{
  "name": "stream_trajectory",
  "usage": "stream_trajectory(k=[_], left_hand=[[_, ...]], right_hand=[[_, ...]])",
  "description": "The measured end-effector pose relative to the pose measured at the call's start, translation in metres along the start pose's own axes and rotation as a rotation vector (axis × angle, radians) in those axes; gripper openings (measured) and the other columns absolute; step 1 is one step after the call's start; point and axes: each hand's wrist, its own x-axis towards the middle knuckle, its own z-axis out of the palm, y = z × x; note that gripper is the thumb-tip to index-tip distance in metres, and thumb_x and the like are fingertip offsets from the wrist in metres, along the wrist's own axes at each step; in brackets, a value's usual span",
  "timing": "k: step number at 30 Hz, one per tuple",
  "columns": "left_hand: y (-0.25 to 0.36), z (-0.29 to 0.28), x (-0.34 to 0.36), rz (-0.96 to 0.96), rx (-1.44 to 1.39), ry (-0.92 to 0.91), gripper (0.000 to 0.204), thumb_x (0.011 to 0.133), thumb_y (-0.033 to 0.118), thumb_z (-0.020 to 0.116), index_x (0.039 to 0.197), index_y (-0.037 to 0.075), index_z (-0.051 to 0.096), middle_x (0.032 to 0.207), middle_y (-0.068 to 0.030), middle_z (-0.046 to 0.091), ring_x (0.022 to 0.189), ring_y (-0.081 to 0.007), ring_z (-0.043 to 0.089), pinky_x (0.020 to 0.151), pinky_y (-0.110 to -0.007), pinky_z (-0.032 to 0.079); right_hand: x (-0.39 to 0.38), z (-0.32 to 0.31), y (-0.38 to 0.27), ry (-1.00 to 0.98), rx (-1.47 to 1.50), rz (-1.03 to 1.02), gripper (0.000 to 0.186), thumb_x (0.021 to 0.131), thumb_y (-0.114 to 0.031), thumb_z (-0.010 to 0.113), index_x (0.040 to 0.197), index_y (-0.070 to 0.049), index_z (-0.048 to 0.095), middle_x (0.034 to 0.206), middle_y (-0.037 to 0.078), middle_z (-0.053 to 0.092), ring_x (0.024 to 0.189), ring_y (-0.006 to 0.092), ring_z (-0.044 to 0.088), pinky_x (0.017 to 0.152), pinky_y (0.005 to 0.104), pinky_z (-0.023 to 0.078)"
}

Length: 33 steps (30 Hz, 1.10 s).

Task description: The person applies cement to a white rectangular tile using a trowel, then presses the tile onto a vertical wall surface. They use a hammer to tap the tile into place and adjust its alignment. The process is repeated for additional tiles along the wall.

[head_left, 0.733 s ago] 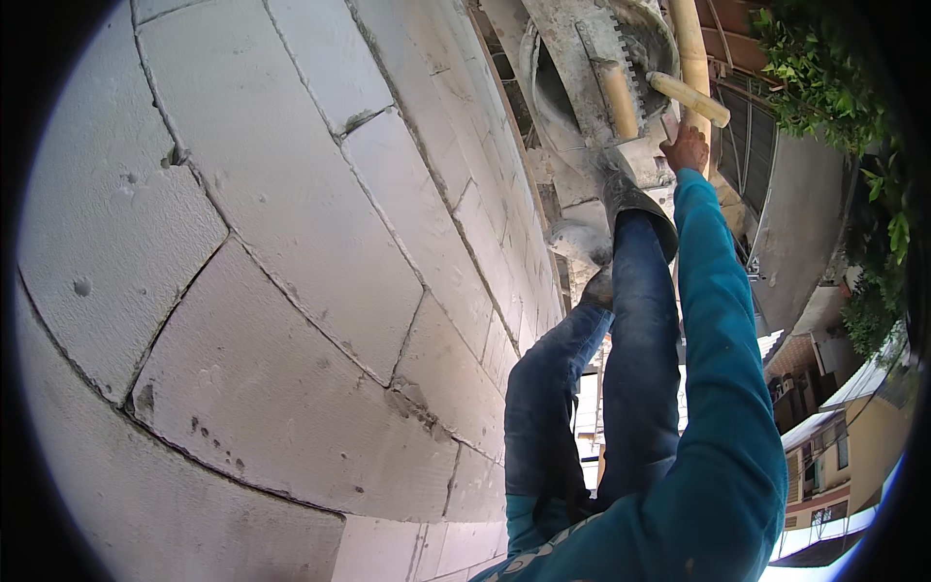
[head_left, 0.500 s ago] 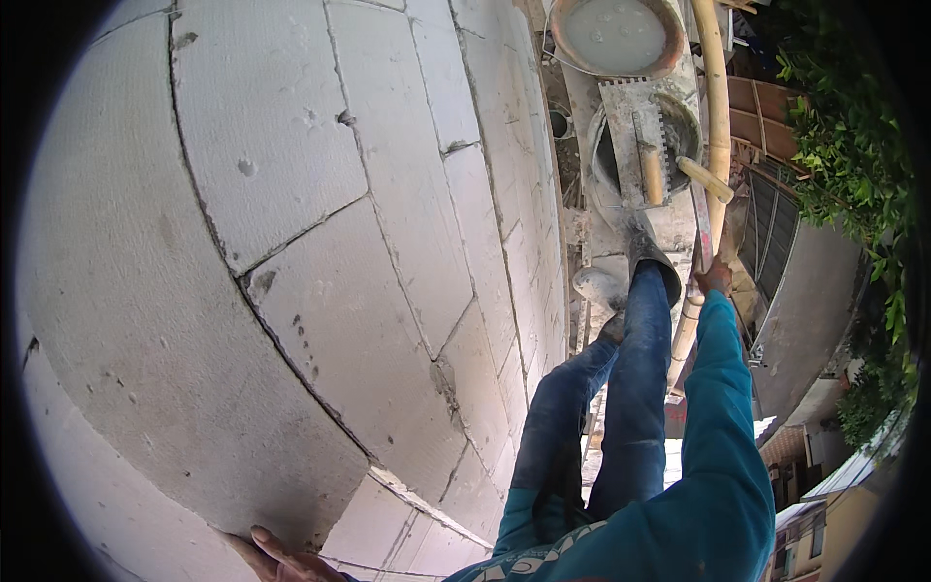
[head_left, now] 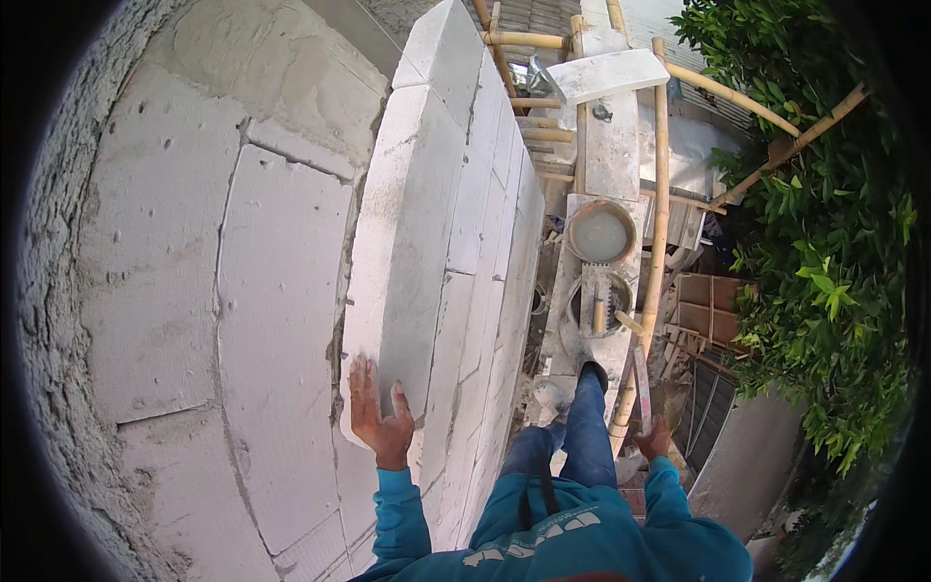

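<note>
My left hand (head_left: pixel 380 419) lies on the top edge of a pale block wall (head_left: pixel 412 262), its fingers stretched out and thumb apart. Over on the right, my right hand (head_left: pixel 655 439) is closed around the near end of a long, narrow, flat bar (head_left: pixel 642 388), pale with reddish parts. Beyond my legs, a notched trowel (head_left: pixel 597 301) with a wooden handle rests across a bucket (head_left: pixel 574 308). Another wooden handle (head_left: pixel 628 323) sticks out over the bucket's right side; its tool head is hidden.
A round basin of grey liquid (head_left: pixel 600 233) stands past the bucket on the narrow plank platform (head_left: pixel 611 145). A loose white block (head_left: pixel 609 76) lies across its far end. Bamboo poles (head_left: pixel 659 194) rail the right side, with leafy branches (head_left: pixel 824 242) outside.
My view has lifted and widened, bringing in the wall's top and the far platform. My left hand has come up onto the wall's top edge. The right hand stays at the bar.
</note>
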Motion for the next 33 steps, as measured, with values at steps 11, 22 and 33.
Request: stream_trajectory(k=[11,22,33], left_hand=[[0.112,-0.016,-0.041,-0.311,-1.105,-0.357,0.064,0.083,0.019,0.079,0.136,-0.001,0.049,0.128,-0.0199,0.061,0.121,-0.028,0.058,0.101,-0.04,0.047],[0.12,-0.043,-0.058,-0.056,-1.08,-0.143,0.044,0.083,-0.002,0.068,0.126,0.003,0.059,0.126,-0.0182,0.062,0.118,-0.0304,0.061,0.1,-0.036,0.048],[0.061,-0.055,-0.044,0.23,-0.418,-0.429,0.076,0.078,0.006,0.071,0.148,0.007,0.04,0.15,-0.0191,0.036,0.14,-0.0383,0.034,0.118,-0.053,0.024]], right_hand=[[-0.038,-0.169,-0.302,0.195,0.098,-1.007,0.063,0.058,-0.013,0.086,0.112,-0.002,0.055,0.11,0.017,0.052,0.108,0.0395,0.049,0.094,0.0468,0.044],[-0.092,-0.143,-0.358,-0.577,1.086,-0.412,0.03,0.09,-0.021,0.062,0.116,-0.007,0.056,0.106,0.01,0.059,0.094,0.0281,0.06,0.085,0.0404,0.051],[-0.041,-0.167,-0.389,-0.795,1.473,-0.139,0.015,0.099,-0.018,0.052,0.105,-0.004,0.056,0.09,0.006,0.062,0.071,0.0205,0.06,0.065,0.0379,0.055]])
